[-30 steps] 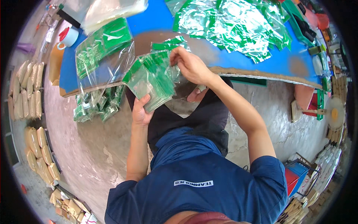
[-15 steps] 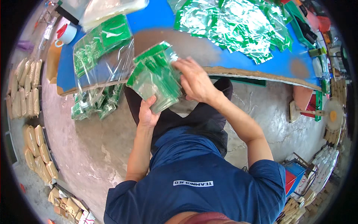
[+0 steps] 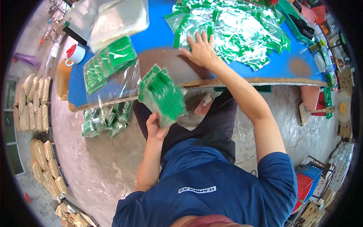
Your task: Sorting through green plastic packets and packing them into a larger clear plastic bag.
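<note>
Left hand point(image 3: 157, 130) grips a fanned stack of green-and-clear packets point(image 3: 162, 96) from below, thumb and fingers clamped on its near corner; the stack sits upright just off the near edge of the worktop point(image 3: 159, 36), over the person's lap. Right hand point(image 3: 202, 51) is open, fingers spread, palm down at the near-left fringe of the loose heap of packets point(image 3: 242, 30) on the far side of the worktop. It holds nothing that I can see.

Risks, as judged from this frame:
- The stack is held at one corner only. The film looks slick, so packets could fan further and slide out onto the concrete floor point(image 3: 94, 170).
- The heap is loose and overlapping. A flat-handed drag may pull several packets at once, or push some off the worktop's near edge.
- A clear bag of packets point(image 3: 109, 64) at left overhangs the near edge; a knock could tip it down to the bundles point(image 3: 104, 121) already on the floor.

Materials and shapes:
- Packets: thin, flat, rectangular, glossy clear film with green print; crinkled and reflective in the heap.
- Worktop: blue surface worn to a brown patch in the middle, with a raw board edge.
- Floor: rough, mottled grey.
- White mug with a red lid point(image 3: 75, 55) at far left: hard, smooth.
</note>
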A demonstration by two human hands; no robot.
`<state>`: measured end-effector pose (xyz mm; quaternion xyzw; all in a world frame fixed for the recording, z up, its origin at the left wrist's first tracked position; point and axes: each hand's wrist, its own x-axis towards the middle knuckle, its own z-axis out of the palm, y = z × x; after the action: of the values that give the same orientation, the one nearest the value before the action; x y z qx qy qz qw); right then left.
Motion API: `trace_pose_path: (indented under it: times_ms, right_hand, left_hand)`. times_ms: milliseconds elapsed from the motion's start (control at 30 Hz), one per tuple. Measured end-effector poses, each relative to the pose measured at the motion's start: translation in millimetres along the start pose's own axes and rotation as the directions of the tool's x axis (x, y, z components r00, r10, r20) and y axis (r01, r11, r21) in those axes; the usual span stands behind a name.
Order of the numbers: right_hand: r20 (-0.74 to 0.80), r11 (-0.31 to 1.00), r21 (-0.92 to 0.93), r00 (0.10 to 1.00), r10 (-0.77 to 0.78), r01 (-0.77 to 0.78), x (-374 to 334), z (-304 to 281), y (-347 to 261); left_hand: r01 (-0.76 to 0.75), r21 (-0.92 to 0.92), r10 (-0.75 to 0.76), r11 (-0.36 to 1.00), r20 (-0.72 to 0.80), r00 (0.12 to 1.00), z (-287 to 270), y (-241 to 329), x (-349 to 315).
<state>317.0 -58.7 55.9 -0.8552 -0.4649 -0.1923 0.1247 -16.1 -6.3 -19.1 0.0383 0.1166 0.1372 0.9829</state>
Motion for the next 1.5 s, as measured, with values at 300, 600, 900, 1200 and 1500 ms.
trace_pose_path:
  times_ms: [300,600,900,1200,1500]
  right_hand:
    - [0.145,0.468,0.883,0.925,-0.351,0.039,-75.9,-58.9,-44.2]
    - [-0.060,0.784,0.529,0.936,-0.348,0.325,-15.5,-20.5,-20.2]
    - [-0.157,0.772,0.316,0.832,-0.532,0.552,-35.9,-49.5,-1.6]
    - [0.012,0.802,0.513,0.931,-0.364,0.307,-86.2,-60.8,-23.7]
    - [-0.077,0.973,0.224,0.996,-0.033,0.050,-28.2,-23.1,-6.4]
  left_hand:
    - [-0.009,0.099,0.014,0.995,-0.048,0.999,13.9,13.0,0.4]
    - [-0.083,0.061,0.087,0.995,-0.059,0.994,0.2,-9.3,7.5]
    - [-0.069,0.074,0.073,0.995,-0.060,0.996,1.6,-8.7,7.2]
    - [-0.079,-0.033,0.081,0.996,0.075,0.994,-1.9,-13.5,12.1]
    - [-0.054,0.118,0.050,0.992,0.040,0.998,31.1,-14.1,7.6]
